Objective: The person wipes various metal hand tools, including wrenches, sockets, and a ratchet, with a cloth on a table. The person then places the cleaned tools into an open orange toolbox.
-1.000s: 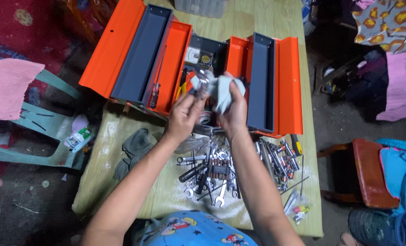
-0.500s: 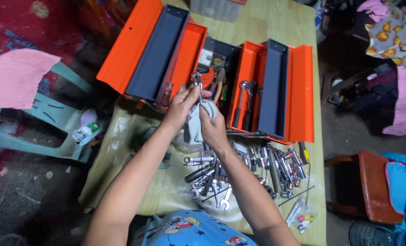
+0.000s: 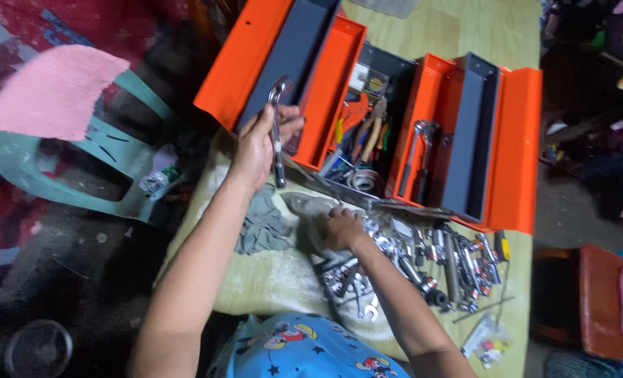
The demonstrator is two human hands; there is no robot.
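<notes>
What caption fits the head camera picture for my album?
Left hand lifts a shiny metal wrench beside the open orange toolbox; right hand rests on scattered tools.

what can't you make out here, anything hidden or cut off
- Head view: left hand grips a wrench; motion blur hides its jaw type.
- Right hand covers part of the grey cloth.
- Toolbox: top cut by the frame edge.
- Tool pile: pieces too small to tell.

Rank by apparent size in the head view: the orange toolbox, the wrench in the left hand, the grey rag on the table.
1. Orange toolbox, by far the largest.
2. Grey rag.
3. Wrench in the left hand; held nearer the camera, so its true size is unsure.
</notes>
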